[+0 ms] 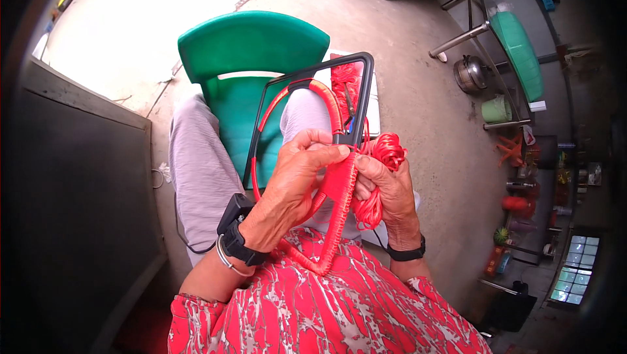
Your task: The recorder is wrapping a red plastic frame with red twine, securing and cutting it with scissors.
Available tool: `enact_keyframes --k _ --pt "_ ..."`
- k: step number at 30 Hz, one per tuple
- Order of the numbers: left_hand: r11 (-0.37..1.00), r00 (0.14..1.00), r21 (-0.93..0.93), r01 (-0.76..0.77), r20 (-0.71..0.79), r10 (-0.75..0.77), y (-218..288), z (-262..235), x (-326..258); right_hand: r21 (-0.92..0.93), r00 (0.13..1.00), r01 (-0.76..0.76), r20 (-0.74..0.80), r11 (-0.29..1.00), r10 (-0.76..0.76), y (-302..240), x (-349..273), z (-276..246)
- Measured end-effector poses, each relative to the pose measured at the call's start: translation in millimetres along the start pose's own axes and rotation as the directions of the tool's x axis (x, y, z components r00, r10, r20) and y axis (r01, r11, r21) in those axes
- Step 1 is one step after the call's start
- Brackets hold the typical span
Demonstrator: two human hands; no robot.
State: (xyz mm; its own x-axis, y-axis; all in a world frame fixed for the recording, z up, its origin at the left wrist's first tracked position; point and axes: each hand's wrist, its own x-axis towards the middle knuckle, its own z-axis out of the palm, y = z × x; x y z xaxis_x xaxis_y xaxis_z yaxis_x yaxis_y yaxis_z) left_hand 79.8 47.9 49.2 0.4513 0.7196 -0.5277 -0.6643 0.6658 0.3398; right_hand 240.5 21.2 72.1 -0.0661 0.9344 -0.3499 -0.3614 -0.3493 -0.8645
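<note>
A black rectangular frame with a round inner ring (371, 86) rests across my lap. Red cord (341, 207) covers its near end and right side, and parts of the ring. Bare black shows at the far end and along the left side. My left hand (297, 168) pinches the cord against the frame's right bar, thumb and fingertip together. Just right of it, my right hand (390, 191) is closed round a looped bundle of red cord (388, 151), its thumb at the bar's wrapped edge. Its fingers partly hide the bundle.
A green plastic chair (255, 44) stands in front of my knees. Beside it, a white surface (373, 109) holds more red cord (346, 78) and a small tool. A dark panel (85, 204) rises at my left. A metal pot (470, 74) and rack stand far right.
</note>
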Motion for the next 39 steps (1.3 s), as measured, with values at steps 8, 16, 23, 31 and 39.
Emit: enact_keyframes --k 8,16,23,31,39 --pt "0.356 0.719 0.679 -0.642 0.373 0.586 14 -20 12 0.091 1.000 -0.024 0.009 0.996 0.023 14 0 0" --pt "-0.494 0.294 0.523 -0.695 0.833 0.468 17 -18 11 0.048 1.000 -0.010 -0.012 0.999 0.011 13 3 3" --pt "-0.289 0.484 0.619 -0.731 0.768 0.420 26 -14 18 0.000 0.999 -0.032 0.007 0.999 0.032 8 4 -5" --pt "0.447 0.863 0.740 -0.503 0.460 0.209 45 -2 21 -0.007 1.000 -0.021 0.014 1.000 0.021 5 5 -3" --pt "0.495 0.902 0.784 -0.375 0.432 -0.001 56 1 19 -0.171 1.000 0.004 -0.025 0.985 -0.009 -1 1 4"
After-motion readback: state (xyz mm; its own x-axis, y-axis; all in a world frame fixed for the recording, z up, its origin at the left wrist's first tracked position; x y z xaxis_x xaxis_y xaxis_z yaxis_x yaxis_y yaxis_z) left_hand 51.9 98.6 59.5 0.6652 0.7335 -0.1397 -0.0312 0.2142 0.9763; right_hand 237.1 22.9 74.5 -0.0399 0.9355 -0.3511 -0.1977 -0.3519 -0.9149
